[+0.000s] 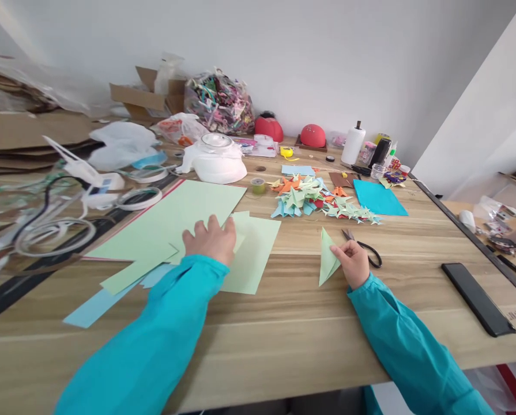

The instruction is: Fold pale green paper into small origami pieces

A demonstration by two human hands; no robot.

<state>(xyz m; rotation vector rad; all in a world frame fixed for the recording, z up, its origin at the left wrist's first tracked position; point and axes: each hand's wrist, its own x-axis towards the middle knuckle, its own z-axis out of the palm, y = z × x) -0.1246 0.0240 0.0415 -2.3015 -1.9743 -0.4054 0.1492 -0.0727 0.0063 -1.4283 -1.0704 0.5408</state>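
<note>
Your right hand (353,262) pinches a folded, pale green paper triangle (327,259) between thumb and fingers, just above or on the wood-grain table (283,334); you cannot tell which from here. The triangle lies left of those fingertips, its long edge running away from you and facing your left hand (210,239). That hand, well apart from it, spreads its fingers wide over flat, pale green paper sheets (258,253).
</note>
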